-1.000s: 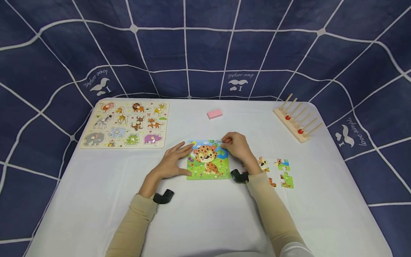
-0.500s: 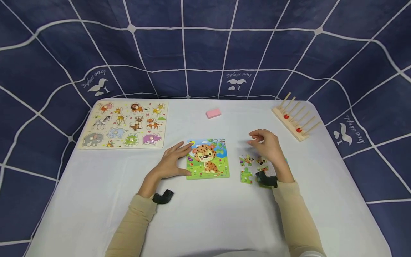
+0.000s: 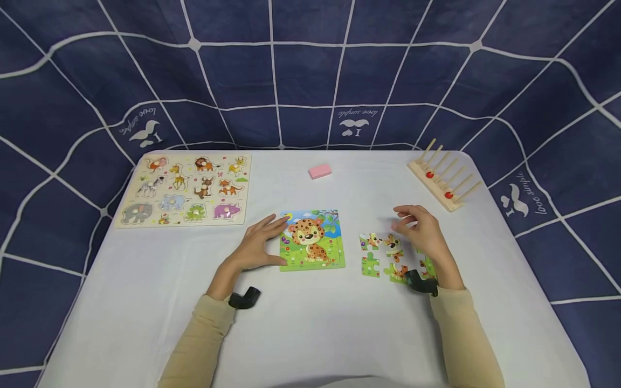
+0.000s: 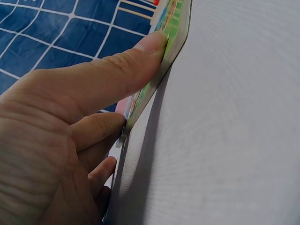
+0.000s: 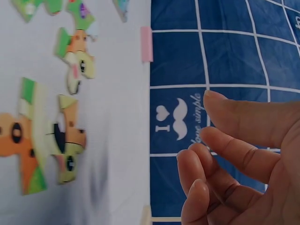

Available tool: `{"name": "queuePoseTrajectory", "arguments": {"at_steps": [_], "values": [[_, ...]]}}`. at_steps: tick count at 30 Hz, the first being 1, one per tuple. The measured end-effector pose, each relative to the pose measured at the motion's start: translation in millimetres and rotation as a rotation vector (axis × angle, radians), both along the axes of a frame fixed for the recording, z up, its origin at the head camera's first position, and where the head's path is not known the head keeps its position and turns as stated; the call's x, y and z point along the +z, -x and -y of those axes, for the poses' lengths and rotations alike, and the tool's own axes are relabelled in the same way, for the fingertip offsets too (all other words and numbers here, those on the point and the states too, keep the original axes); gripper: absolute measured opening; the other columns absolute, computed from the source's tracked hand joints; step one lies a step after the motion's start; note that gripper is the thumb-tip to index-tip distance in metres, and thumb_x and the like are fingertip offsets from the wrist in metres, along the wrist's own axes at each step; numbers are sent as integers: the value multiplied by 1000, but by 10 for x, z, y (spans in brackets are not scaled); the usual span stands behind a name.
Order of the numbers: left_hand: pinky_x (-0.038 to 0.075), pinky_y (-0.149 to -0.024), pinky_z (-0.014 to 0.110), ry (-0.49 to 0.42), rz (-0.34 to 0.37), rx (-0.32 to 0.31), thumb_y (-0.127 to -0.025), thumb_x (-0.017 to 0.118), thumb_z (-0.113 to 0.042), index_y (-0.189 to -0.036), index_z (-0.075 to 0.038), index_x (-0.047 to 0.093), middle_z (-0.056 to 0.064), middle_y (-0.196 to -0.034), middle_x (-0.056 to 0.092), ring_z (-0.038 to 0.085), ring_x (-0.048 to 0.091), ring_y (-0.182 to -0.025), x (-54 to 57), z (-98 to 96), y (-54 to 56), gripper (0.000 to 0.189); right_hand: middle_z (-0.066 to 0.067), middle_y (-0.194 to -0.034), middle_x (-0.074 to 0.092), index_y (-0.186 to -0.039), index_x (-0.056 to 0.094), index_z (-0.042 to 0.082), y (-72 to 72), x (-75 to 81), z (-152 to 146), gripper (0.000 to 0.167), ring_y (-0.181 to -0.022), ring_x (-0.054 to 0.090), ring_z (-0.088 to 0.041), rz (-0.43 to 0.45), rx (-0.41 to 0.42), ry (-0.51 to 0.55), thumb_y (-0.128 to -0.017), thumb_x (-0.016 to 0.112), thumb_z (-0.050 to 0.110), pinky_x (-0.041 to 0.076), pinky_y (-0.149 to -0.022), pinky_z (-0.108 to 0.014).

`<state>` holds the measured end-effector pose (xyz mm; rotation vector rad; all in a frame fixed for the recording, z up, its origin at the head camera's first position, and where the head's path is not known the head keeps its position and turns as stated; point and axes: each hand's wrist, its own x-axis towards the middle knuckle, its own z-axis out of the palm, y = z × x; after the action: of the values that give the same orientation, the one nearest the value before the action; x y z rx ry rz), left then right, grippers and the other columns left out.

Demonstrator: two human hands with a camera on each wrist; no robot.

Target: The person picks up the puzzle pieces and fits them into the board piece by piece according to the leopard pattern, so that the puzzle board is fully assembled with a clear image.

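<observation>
A square jigsaw board (image 3: 312,242) with a leopard cub picture lies flat on the table. My left hand (image 3: 257,245) rests along its left side, thumb on the near corner and fingertips by the far corner. In the left wrist view the thumb (image 4: 152,44) presses on the board's edge (image 4: 176,40), fingers nearly straight. To the right, loose jigsaw pieces (image 3: 370,265) lie spread on the cloth. My right hand (image 3: 422,229) hovers over them, fingers loosely bent and holding nothing. It hides some pieces in the head view; the right wrist view shows others (image 5: 70,138) out of its grasp.
An animal peg puzzle board (image 3: 186,191) lies at the back left. A pink block (image 3: 320,171) sits at the back middle. At the back right stands a wooden peg rack (image 3: 436,183) with red beads. Dark blue checked cloth hangs behind the table.
My right hand has moved right, from the leopard board's far right corner to above the loose pieces, uncovering the board's corner. My left hand has stayed at the board's left side.
</observation>
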<state>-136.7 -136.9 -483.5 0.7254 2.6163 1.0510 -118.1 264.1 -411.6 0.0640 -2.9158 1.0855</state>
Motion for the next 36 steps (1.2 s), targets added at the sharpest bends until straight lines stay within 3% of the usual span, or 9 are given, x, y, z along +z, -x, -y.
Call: {"name": "queuePoseTrajectory", "arguments": {"at_steps": [8, 21, 36], "values": [[14, -116, 55, -9, 9, 7, -66, 90, -33, -149, -10, 41, 1, -160, 32, 30, 14, -151, -17, 3, -8, 99, -20, -113, 61, -126, 62, 2, -37, -157, 31, 41, -94, 60, -28, 42, 65, 18, -87, 73, 9, 47, -74, -30], [14, -116, 56, -12, 5, 2, -66, 90, -34, -148, -9, 41, 3, -159, 32, 31, 14, -151, -5, 1, -3, 99, -18, -111, 61, -127, 61, 1, -42, -301, 138, 44, -89, 58, -24, 90, 126, 49, -85, 74, 7, 45, -71, -25], [11, -117, 55, -6, -6, -2, -66, 90, -34, -148, -9, 41, 3, -160, 33, 31, 14, -151, -25, 2, 9, 98, -13, -102, 58, -124, 64, 4, -10, -439, 182, 45, -85, 49, -21, 177, 143, 30, -82, 78, 7, 40, -74, -30]]}}
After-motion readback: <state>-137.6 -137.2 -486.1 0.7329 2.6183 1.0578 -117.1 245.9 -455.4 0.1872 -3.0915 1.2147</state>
